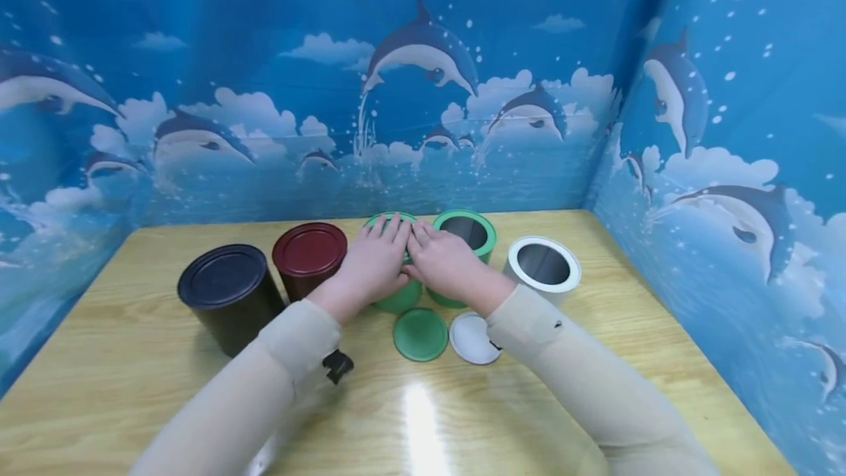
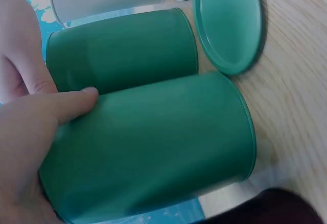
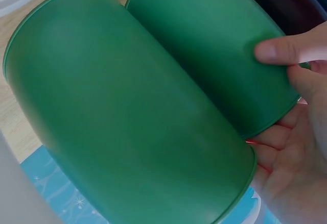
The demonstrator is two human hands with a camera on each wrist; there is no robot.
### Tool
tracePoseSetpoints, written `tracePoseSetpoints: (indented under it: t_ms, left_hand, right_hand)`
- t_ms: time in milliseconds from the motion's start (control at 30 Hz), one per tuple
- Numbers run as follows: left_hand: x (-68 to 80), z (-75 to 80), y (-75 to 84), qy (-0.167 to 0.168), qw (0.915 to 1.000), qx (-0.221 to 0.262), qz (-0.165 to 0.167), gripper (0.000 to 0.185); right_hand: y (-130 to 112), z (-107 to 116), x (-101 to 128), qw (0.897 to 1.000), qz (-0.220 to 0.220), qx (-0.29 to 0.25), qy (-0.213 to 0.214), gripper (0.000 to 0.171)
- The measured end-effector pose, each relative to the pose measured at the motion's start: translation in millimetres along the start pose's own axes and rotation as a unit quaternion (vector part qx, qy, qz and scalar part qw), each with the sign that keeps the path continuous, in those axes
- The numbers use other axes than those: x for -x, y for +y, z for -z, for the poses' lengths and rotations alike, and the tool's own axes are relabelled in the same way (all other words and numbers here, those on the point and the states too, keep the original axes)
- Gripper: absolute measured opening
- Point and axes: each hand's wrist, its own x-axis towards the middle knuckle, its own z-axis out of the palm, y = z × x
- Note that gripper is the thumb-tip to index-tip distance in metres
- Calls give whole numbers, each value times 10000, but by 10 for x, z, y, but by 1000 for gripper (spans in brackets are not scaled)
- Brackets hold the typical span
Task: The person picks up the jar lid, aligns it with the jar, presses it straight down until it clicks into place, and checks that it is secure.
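Note:
A green can (image 1: 399,298) stands in the middle of the row with its lid on. Both hands lie flat on that lid, fingers straight and side by side: my left hand (image 1: 373,261) on its left half, my right hand (image 1: 441,261) on its right half. In the left wrist view the left thumb (image 2: 69,105) rests against the wall of this can (image 2: 153,142). In the right wrist view the right thumb (image 3: 278,50) touches the same can (image 3: 204,45). Beside it stands a second green can (image 1: 465,232), open at the top.
On the wooden table (image 1: 595,388) a black can (image 1: 228,292) and a dark red can (image 1: 309,252), both lidded, stand to the left. An open white can (image 1: 543,264) stands to the right. A loose green lid (image 1: 420,334) and a white lid (image 1: 471,338) lie in front. Blue walls enclose three sides.

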Motion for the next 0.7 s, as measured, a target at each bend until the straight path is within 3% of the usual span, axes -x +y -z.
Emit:
tracePoseSetpoints:
  t_ms: [167,267,500,700]
  left_hand:
    - [-1,34,-22,19,9995,-283,-131,76]
    - [16,46,-27,-55,9996,-205,-159,78]
    - [216,47,-33,147,9983,-540,180,72]
    - [259,36,-68,500,9931,-1035,-238,62]
  right_hand:
    - [-22,29,-24,9998,-41,102,-147,63]
    - [-37,32,-24,9992,-122,105,-357,64]
    - [-65,26,-39,9988,-249,76,-419,63]
    - [-61,25,-43,9989,-215,314,-276,61]
